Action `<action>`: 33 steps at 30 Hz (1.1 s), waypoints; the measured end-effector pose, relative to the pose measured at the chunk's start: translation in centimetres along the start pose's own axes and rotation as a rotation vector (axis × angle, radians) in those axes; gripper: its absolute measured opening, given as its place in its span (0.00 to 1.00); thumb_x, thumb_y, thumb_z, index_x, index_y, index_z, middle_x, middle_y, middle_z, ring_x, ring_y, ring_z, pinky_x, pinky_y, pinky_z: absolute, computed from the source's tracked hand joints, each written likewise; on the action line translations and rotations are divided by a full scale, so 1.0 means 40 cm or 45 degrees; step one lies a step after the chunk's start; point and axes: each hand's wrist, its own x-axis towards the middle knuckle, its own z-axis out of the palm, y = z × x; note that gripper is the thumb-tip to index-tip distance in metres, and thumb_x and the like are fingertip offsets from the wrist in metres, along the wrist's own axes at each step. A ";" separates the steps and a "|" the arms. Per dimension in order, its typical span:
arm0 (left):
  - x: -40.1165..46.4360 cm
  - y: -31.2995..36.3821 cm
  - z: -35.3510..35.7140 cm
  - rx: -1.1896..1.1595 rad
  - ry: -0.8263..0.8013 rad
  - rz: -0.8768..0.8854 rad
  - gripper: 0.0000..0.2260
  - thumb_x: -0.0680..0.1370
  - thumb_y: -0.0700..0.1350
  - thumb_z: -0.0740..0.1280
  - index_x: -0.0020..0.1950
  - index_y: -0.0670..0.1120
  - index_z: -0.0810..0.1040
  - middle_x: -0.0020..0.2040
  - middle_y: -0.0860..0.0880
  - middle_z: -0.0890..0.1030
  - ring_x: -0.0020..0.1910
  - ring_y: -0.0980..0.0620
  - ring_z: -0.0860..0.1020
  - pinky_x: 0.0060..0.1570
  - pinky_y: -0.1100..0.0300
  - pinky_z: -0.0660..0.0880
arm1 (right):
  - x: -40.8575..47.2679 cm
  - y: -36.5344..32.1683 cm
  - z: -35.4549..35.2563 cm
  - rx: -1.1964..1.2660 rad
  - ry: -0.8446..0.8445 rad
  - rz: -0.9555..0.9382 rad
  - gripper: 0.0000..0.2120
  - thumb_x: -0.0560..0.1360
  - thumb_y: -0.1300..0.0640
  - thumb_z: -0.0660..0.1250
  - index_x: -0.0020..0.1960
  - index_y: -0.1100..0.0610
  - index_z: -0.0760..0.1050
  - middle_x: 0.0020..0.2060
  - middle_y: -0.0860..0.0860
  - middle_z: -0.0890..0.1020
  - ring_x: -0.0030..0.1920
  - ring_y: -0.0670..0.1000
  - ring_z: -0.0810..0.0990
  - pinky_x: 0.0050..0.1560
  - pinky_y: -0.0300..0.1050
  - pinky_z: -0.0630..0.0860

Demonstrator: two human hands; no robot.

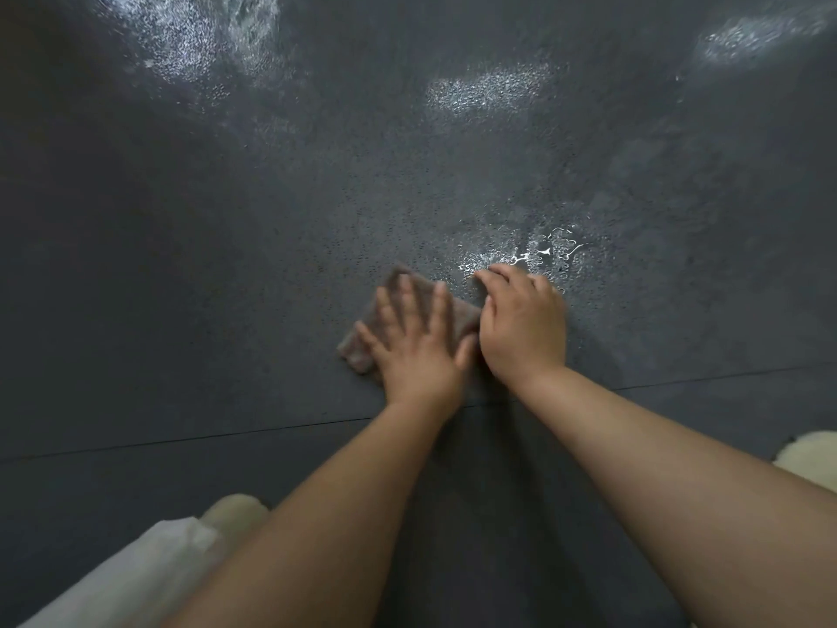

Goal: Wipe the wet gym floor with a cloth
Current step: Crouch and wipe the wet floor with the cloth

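Both forearms reach out, left hand point(414, 344) spread flat on the cloth point(362, 351), right hand point(525, 321) curled beside it; puddle point(521, 258) at one o'clock could smear wider.

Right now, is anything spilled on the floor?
Yes. Water beads glisten on the dark floor just past the right hand; the cloth under the left hand hasn't reached them.

Two hands point(471, 337), one cloth point(362, 351), one floor point(226, 265), several wet patches point(493, 86).
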 end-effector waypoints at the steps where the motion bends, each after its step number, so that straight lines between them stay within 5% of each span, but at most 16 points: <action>1: -0.019 0.027 0.005 0.020 -0.068 0.120 0.32 0.78 0.62 0.49 0.76 0.56 0.34 0.73 0.47 0.27 0.73 0.40 0.30 0.65 0.35 0.30 | 0.003 0.000 -0.004 0.050 0.023 0.005 0.23 0.70 0.55 0.51 0.54 0.58 0.81 0.53 0.55 0.82 0.48 0.61 0.79 0.51 0.55 0.74; 3: -0.042 0.050 0.006 0.004 -0.147 0.266 0.30 0.77 0.61 0.44 0.76 0.56 0.36 0.73 0.50 0.28 0.74 0.43 0.30 0.66 0.37 0.30 | 0.007 0.004 -0.010 0.121 0.094 0.017 0.22 0.69 0.56 0.52 0.54 0.60 0.80 0.52 0.56 0.82 0.49 0.62 0.79 0.52 0.55 0.74; 5: -0.039 0.028 -0.031 -0.137 -0.123 0.306 0.27 0.79 0.58 0.44 0.77 0.56 0.42 0.77 0.53 0.38 0.76 0.48 0.38 0.71 0.43 0.36 | 0.013 0.000 -0.016 0.136 0.175 0.019 0.20 0.69 0.59 0.53 0.52 0.62 0.79 0.50 0.58 0.81 0.48 0.62 0.78 0.51 0.51 0.72; 7: -0.022 -0.021 -0.091 -0.323 -0.013 0.333 0.25 0.81 0.50 0.52 0.78 0.53 0.50 0.78 0.53 0.53 0.76 0.52 0.50 0.73 0.54 0.45 | 0.010 -0.015 -0.017 0.133 0.225 -0.073 0.17 0.68 0.61 0.54 0.49 0.62 0.78 0.48 0.59 0.80 0.45 0.61 0.77 0.48 0.51 0.69; 9: 0.005 -0.079 -0.156 -0.291 0.082 0.300 0.27 0.80 0.42 0.58 0.77 0.50 0.54 0.77 0.50 0.58 0.75 0.51 0.55 0.72 0.60 0.49 | -0.017 -0.030 -0.002 0.105 0.157 -0.281 0.15 0.68 0.61 0.56 0.47 0.62 0.78 0.47 0.59 0.79 0.45 0.61 0.77 0.48 0.52 0.71; 11: 0.041 -0.143 -0.211 -0.140 0.051 0.125 0.32 0.76 0.39 0.62 0.77 0.50 0.53 0.78 0.47 0.53 0.75 0.48 0.52 0.72 0.57 0.51 | -0.063 -0.044 0.036 -0.069 -0.010 -0.394 0.17 0.70 0.56 0.57 0.52 0.59 0.79 0.53 0.58 0.80 0.55 0.60 0.76 0.57 0.55 0.68; 15: 0.080 -0.255 -0.242 0.099 -0.362 -0.297 0.46 0.73 0.45 0.71 0.77 0.53 0.41 0.77 0.44 0.39 0.76 0.41 0.46 0.73 0.49 0.51 | -0.111 -0.071 0.098 -0.350 -0.248 -0.300 0.28 0.73 0.45 0.52 0.68 0.56 0.72 0.69 0.56 0.71 0.70 0.56 0.62 0.69 0.61 0.46; 22: 0.073 -0.289 -0.190 0.070 -0.288 -0.272 0.56 0.66 0.48 0.78 0.77 0.51 0.37 0.78 0.47 0.41 0.77 0.44 0.47 0.74 0.51 0.50 | 0.012 -0.161 0.124 -0.451 -0.505 -0.472 0.31 0.72 0.40 0.49 0.68 0.52 0.72 0.69 0.54 0.71 0.71 0.57 0.67 0.69 0.61 0.50; 27: 0.075 -0.306 -0.186 -0.040 -0.322 -0.332 0.60 0.64 0.47 0.79 0.76 0.46 0.34 0.78 0.51 0.40 0.77 0.49 0.44 0.75 0.50 0.49 | 0.133 -0.272 0.165 -0.509 -0.620 -0.653 0.29 0.80 0.40 0.43 0.77 0.48 0.41 0.76 0.49 0.40 0.76 0.54 0.37 0.70 0.59 0.31; 33: 0.079 -0.292 -0.202 -0.206 -0.375 -0.437 0.61 0.64 0.44 0.80 0.75 0.49 0.31 0.78 0.50 0.41 0.77 0.48 0.47 0.74 0.46 0.51 | 0.250 -0.337 0.198 -0.565 -0.631 -0.758 0.28 0.81 0.41 0.45 0.77 0.46 0.40 0.77 0.49 0.40 0.76 0.52 0.36 0.71 0.59 0.32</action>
